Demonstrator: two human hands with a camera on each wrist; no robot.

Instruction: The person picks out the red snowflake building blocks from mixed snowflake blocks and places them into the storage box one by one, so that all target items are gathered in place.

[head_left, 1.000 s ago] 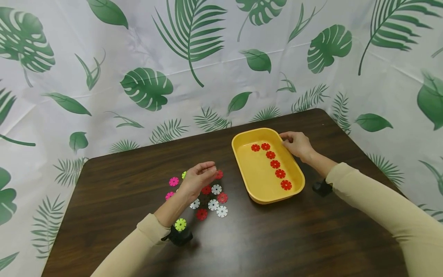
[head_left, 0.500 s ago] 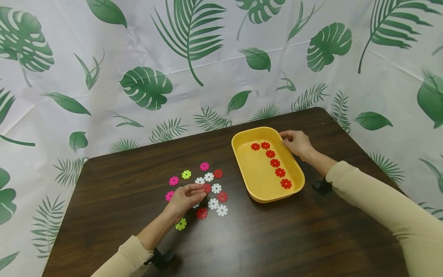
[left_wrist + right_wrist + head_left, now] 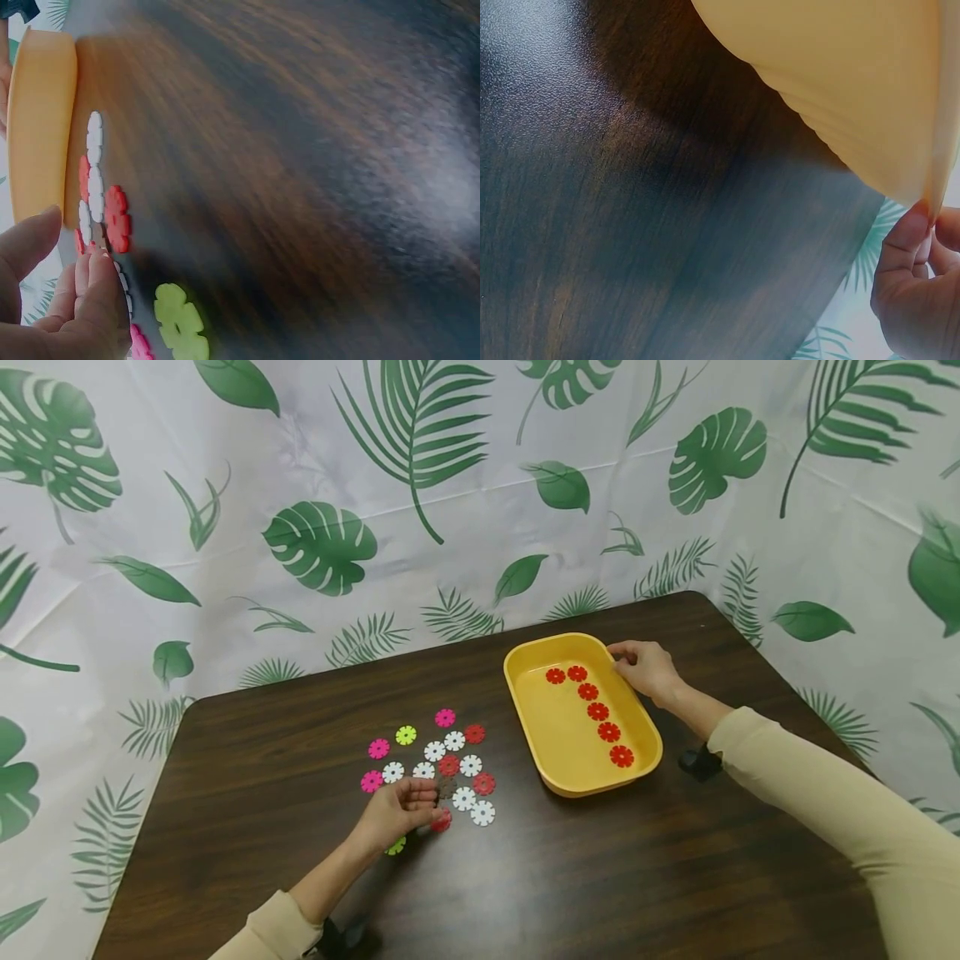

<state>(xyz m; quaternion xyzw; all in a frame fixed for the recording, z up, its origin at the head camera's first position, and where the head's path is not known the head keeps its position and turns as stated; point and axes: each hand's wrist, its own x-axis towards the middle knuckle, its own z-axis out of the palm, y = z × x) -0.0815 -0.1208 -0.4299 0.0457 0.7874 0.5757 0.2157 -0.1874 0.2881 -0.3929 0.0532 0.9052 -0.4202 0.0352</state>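
My left hand (image 3: 401,810) is low over a group of small notched flower-shaped discs, its thumb and fingers parted with nothing between them. The fingertips lie beside a brown disc (image 3: 446,787), and the thumb overlaps a red disc (image 3: 442,821) in the head view. In the left wrist view the thumb stands apart from the fingers (image 3: 94,292), near the red disc (image 3: 118,219). My right hand (image 3: 648,673) pinches the far right rim of a yellow tray (image 3: 551,752). Inside the tray, several red discs (image 3: 597,712) form a bent line.
Around the left hand lie several white discs (image 3: 464,798), pink discs (image 3: 378,748) and lime discs (image 3: 406,735), with more red discs (image 3: 483,784) on the tray side. Behind the dark wooden table (image 3: 270,777) hangs a leaf-print cloth (image 3: 465,560).
My left hand has come down and back toward me over the discs, uncovering pink, lime, white and brown ones. The right hand keeps its hold on the tray's rim.
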